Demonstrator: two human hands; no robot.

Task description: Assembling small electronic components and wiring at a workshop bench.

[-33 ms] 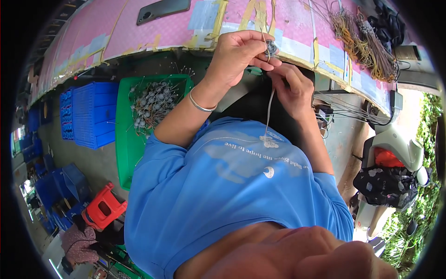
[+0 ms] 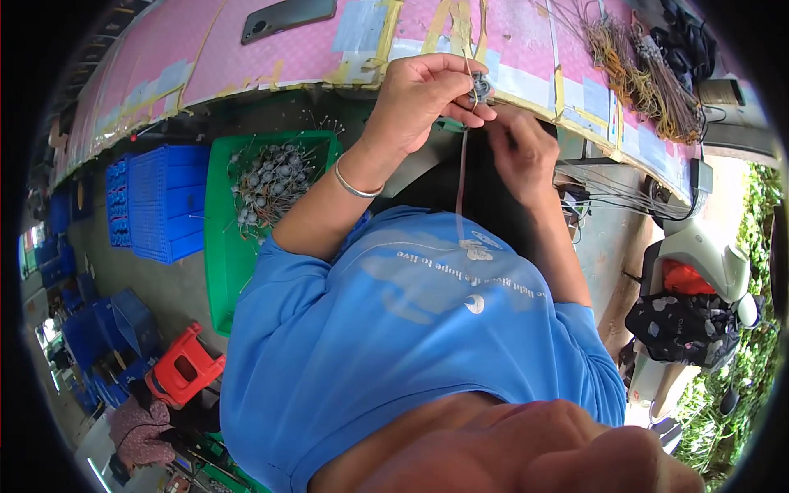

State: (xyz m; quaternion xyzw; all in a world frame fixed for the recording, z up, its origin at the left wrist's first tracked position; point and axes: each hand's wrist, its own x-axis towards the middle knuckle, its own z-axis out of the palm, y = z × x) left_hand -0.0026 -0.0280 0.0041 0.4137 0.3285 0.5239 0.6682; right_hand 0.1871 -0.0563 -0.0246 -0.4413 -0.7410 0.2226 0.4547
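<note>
My left hand [image 2: 421, 99] is closed in a pinch around a small grey round part [image 2: 480, 87] at the near edge of the table. A thin pale strand [image 2: 468, 49] runs from the tabletop down to this part and loops beside the fingers. Below it, a flat whitish cord [image 2: 462, 168] hangs in front of the blue shirt. Just right of the grey part is my right hand [image 2: 524, 154], its fingers curled and slightly blurred. The cord hangs apart from that hand, and whether its fingertips hold anything is hidden.
A green bin [image 2: 220, 246] with many grey wired parts [image 2: 275, 177] stands left, beside blue crates [image 2: 173, 205]. On the pink table [image 2: 526, 33] lie a phone [image 2: 288, 18] and wire bundles [image 2: 641, 78]. A red stool [image 2: 185, 366], another person [image 2: 140, 427] and a scooter [image 2: 699, 263] are farther off.
My right hand has moved slightly right and down, away from the cord. The cord's hanging part has swung left. My left hand and the grey part stay put.
</note>
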